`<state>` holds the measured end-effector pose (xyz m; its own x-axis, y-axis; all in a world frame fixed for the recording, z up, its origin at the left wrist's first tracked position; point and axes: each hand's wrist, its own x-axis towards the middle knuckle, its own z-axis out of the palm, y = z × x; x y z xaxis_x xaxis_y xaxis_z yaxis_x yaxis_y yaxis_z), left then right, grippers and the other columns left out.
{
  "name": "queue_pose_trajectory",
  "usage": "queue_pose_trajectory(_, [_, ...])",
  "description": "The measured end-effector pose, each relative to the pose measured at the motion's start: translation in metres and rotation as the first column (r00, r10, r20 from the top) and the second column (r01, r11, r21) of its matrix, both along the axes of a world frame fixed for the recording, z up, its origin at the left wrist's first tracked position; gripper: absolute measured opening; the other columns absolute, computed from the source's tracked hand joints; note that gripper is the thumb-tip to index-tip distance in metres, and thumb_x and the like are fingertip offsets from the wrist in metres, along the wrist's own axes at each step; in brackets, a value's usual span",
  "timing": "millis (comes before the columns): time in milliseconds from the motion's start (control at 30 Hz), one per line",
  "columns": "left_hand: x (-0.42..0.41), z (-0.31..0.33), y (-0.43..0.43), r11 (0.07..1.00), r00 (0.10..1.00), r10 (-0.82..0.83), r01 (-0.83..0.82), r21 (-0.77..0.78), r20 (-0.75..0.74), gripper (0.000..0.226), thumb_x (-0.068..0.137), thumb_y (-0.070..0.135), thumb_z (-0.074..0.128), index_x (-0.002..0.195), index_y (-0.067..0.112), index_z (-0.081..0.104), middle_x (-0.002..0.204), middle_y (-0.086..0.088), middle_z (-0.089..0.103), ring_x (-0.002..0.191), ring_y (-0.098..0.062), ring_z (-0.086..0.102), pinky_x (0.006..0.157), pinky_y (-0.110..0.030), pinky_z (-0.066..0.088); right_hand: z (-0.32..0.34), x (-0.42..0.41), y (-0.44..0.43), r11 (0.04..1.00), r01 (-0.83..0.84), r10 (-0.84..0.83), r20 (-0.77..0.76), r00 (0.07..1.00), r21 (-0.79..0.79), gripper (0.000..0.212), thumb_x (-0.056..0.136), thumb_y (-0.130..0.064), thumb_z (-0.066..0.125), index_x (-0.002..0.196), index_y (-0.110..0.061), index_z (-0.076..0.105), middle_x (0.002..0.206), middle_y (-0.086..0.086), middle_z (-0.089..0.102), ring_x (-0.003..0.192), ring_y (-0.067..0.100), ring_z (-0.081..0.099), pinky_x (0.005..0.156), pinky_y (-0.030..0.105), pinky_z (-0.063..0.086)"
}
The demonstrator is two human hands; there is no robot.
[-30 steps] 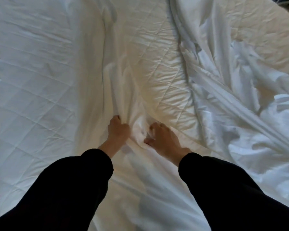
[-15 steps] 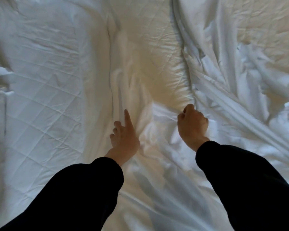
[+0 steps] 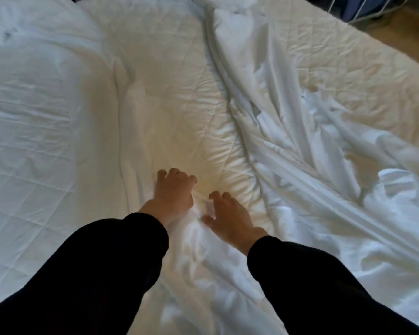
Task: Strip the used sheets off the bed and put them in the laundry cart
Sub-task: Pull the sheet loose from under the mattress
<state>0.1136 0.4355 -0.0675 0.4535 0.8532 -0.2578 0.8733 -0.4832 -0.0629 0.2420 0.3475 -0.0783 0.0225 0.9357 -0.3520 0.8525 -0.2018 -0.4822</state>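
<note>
Left hand (image 3: 173,193) bunching sheet (image 3: 196,245), right hand (image 3: 230,217) clawed beside it, hold unclear, cart (image 3: 377,15) at 1 o'clock, something blue inside

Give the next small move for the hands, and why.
Probably curl the right hand on the bunched sheet and drag it nearer: the left hand looks curled into the fold, the right lies spread on it, and much sheet covers the mattress.
</note>
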Motion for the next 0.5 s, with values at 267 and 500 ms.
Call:
queue_pose_trajectory(267, [-0.011, 0.006, 0.071, 0.975, 0.971, -0.184, 0.200, 0.097, -0.154, 0.033, 0.088, 0.035, 0.036, 0.065, 0.018, 0.052, 0.085, -0.003, 0.065, 0.074, -0.021, 0.048, 0.088, -0.035, 0.036, -0.010, 0.008, 0.049, 0.971, 0.084, -0.159, 0.345, 0.925, 0.223, 0.022, 0.085, -0.021, 0.065, 0.102, -0.016, 0.052, 0.095, 0.001, 0.059, 0.083, 0.022, 0.065, 0.059, 0.030, 0.032])
queue_pose_trajectory(500, [-0.010, 0.014, 0.106, 0.930, 0.934, -0.342, 0.352, 0.103, -0.103, 0.030, 0.083, 0.023, 0.042, 0.113, 0.017, 0.046, 0.098, -0.005, 0.057, 0.074, -0.027, 0.054, 0.068, -0.032, 0.028, -0.005, 0.041, 0.069, 0.917, 0.170, -0.339, 0.483, 0.807, 0.360, 0.043, 0.043, -0.008, 0.089, 0.065, -0.012, 0.053, 0.058, 0.002, 0.050, 0.035, 0.022, 0.049, 0.042, 0.022, 0.018])
